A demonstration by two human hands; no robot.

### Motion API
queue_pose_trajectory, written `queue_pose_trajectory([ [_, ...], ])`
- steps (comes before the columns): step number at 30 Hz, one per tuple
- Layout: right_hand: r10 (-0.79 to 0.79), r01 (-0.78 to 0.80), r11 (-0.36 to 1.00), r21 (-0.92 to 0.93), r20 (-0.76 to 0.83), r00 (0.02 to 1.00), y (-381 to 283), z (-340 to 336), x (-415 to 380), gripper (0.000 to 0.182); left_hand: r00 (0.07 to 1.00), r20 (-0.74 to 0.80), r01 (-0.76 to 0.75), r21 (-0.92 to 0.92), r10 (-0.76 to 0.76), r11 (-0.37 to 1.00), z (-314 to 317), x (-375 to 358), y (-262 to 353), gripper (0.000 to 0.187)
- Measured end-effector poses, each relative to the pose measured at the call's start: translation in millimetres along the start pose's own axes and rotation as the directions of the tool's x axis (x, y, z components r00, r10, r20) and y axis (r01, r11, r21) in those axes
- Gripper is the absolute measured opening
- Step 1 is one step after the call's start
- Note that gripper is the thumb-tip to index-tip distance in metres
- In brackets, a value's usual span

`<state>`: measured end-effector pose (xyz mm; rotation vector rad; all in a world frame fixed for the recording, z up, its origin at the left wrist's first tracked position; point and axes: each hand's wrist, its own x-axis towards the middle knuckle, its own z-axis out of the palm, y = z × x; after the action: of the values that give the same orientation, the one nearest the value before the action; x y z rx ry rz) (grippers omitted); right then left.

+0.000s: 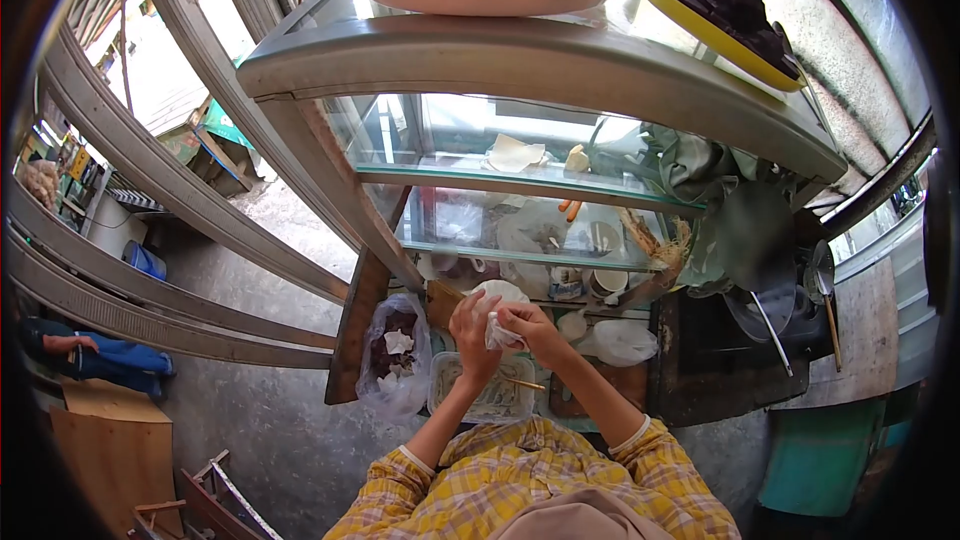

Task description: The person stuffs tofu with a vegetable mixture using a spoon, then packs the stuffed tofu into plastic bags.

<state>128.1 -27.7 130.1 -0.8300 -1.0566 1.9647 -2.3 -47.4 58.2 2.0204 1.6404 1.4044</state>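
My left hand (pixel 474 336) and my right hand (pixel 533 330) meet above the counter in front of me. Between them is a small, soft, folded white piece (pixel 494 331); whether it is a wrapper or paper I cannot make out. The fingers of both hands close on it. Just beyond my hands lies a rounded white bundle (pixel 503 290), partly covered by them. Below, a rectangular plastic tub (pixel 465 402) holds a pale mixture, and a thin brownish handle (pixel 525 384) sticks out of it. Left of the tub stands a clear plastic bag (pixel 375 372) with dark red contents and white scraps.
A glass cabinet (pixel 540 55) rises ahead, topped by a pink plate (pixel 490 2) of fried folded pieces and a yellow dish (pixel 725 50) of dark pieces. On the right sit a stove (pixel 715 360) and a pan (pixel 770 315). A white plastic bag (pixel 622 341) rests near a wooden board (pixel 600 390).
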Motion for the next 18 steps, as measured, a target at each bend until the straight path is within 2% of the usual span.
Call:
queue_pose_trajectory([
  [4, -0.070, 0.077, 0.996, -0.049, 0.128, 0.989, -24.3, 15.9, -14.3, 0.027, 0.990, -0.059, -0.131, 0.005, 0.131, 0.991, -18.9, 17.9, 18.9, 0.033],
  [7, -0.051, 0.060, 0.992, -0.111, 0.081, 0.995, -35.8, 32.1, -24.2, 0.029, 0.985, -0.064, -0.168, -0.076, 0.163, 0.983, -31.0, 19.4, 28.4, 0.029],
  [10, -0.281, 0.338, 0.894, -0.293, 0.219, 0.934, -28.9, 38.2, -24.1, 0.031, 0.984, -0.097, -0.164, -0.148, 0.151, 0.975, -37.5, 19.0, 28.2, 0.029],
  [13, -0.135, 0.222, 0.839, -0.496, 0.205, 0.969, -39.3, 39.5, -37.3, 0.025, 0.978, -0.131, -0.188, -0.202, 0.164, 0.961, -44.7, 25.3, 26.2, 0.027],
  [14, -0.138, 0.176, 0.887, -0.428, 0.117, 0.983, -37.2, 36.4, -41.4, 0.029, 0.974, -0.143, -0.202, -0.217, 0.173, 0.955, -47.1, 27.6, 25.6, 0.026],
  [15, -0.136, 0.137, 0.926, -0.352, 0.029, 0.990, -31.6, 31.6, -45.5, 0.033, 0.979, -0.164, -0.147, -0.184, 0.117, 0.972, -40.7, 24.1, 14.1, 0.021],
  [16, -0.127, 0.106, 0.958, -0.268, -0.060, 0.990, -24.1, 25.3, -49.7, 0.037, 0.977, -0.180, -0.157, -0.253, 0.113, 0.955, -36.8, 24.9, 5.8, 0.017],
  [18, -0.210, 0.039, 0.891, -0.452, -0.334, 0.919, 11.5, -8.0, -52.7, 0.046, 0.973, -0.210, -0.177, -0.390, 0.100, 0.904, -32.9, 30.4, -4.9, 0.010],
])
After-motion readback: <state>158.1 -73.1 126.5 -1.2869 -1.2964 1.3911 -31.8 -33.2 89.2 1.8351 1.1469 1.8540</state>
